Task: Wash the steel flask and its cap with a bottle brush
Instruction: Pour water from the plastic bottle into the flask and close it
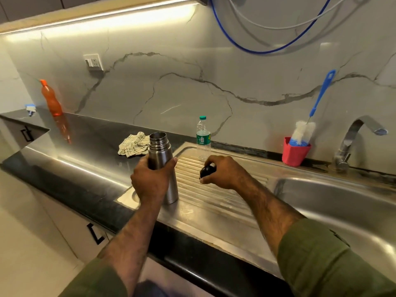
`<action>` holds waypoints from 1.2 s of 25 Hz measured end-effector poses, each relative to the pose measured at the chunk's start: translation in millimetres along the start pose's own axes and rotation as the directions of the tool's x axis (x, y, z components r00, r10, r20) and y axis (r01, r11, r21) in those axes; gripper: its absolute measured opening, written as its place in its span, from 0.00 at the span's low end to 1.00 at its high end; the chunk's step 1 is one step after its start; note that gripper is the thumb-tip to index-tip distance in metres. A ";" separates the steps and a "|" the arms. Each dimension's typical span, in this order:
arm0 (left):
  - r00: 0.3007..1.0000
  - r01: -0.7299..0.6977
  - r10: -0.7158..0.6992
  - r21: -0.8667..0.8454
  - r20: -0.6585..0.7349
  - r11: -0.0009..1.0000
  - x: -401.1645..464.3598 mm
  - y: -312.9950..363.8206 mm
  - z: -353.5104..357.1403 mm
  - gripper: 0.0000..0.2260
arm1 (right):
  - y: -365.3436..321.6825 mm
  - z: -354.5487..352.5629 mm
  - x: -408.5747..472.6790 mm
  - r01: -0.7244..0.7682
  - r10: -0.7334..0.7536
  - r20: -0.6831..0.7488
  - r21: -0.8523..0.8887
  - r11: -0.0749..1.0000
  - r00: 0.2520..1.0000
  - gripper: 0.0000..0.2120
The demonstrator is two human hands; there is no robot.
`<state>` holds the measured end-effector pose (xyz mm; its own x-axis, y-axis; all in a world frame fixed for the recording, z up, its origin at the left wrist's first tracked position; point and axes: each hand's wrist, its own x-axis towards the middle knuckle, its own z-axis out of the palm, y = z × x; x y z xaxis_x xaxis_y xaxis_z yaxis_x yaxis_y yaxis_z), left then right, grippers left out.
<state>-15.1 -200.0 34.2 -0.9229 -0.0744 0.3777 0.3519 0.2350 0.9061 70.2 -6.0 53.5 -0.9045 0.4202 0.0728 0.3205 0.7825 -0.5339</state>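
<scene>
The steel flask point(162, 155) stands upright on the ribbed steel drainboard point(216, 196), its threaded mouth uncovered. My left hand point(151, 181) grips its body from the left. My right hand point(220, 172) holds the black cap point(207, 169) just above the drainboard, to the right of the flask. The bottle brush point(308, 125), with a blue handle and white-and-blue bristles, stands bristles-down in a red cup point(294, 154) against the wall, right of both hands.
A clear plastic water bottle point(203, 139) stands at the back of the drainboard. A checked cloth point(134, 144) lies on the black counter. An orange bottle point(51, 99) stands far left. The tap point(353, 138) and sink basin point(342, 202) lie to the right.
</scene>
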 end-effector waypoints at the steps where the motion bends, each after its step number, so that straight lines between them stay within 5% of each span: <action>1: 1.000 -0.003 0.003 -0.006 -0.010 1.000 2.0 2.0 0.2 0.25 | 2.4 -7.6 -1.5 -0.005 0.006 -0.015 0.047 0.999 1.000 0.26; 8: 0.978 -0.101 0.119 -0.112 0.169 0.989 -3.6 60.0 50.1 0.23 | 59.2 -104.4 -41.8 -0.068 0.111 -0.229 0.188 0.980 0.967 0.24; 13: 0.916 -0.107 0.195 -0.254 0.351 0.961 -42.1 115.2 121.3 0.20 | 123.7 -159.5 -97.8 -0.188 0.176 -0.642 0.051 0.981 0.746 0.25; 17: 0.864 -0.059 0.192 -0.286 0.465 0.956 -75.0 132.2 168.0 0.21 | 161.0 -162.6 -132.2 -0.395 0.299 -0.324 -0.288 0.872 0.897 0.18; 20: 0.833 -0.051 0.201 -0.290 0.516 0.956 -93.2 135.9 184.8 0.20 | 164.0 -167.5 -136.9 -0.372 0.187 -0.596 -0.203 0.906 0.780 0.18; 23: 0.801 -0.071 0.225 -0.285 0.555 0.956 -105.1 137.5 188.2 0.23 | 163.3 -167.1 -136.3 -0.426 0.290 -0.440 -0.252 0.869 0.850 0.15; 25: 0.782 -0.062 0.229 -0.292 0.580 0.954 -107.4 136.3 188.7 0.24 | 159.1 -170.9 -137.8 -0.421 0.318 -0.461 -0.137 0.897 0.828 0.19; 30: 0.739 -0.019 0.208 -0.289 0.640 0.957 -114.1 130.8 192.8 0.26 | 108.3 -221.5 -131.8 -0.094 0.181 -0.601 0.174 0.980 0.778 0.26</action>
<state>106.1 26.1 72.8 -0.7090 0.6146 0.3458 0.3997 -0.0536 0.9151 286.5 125.2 172.6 -0.4768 0.7452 0.4663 0.3503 0.6476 -0.6767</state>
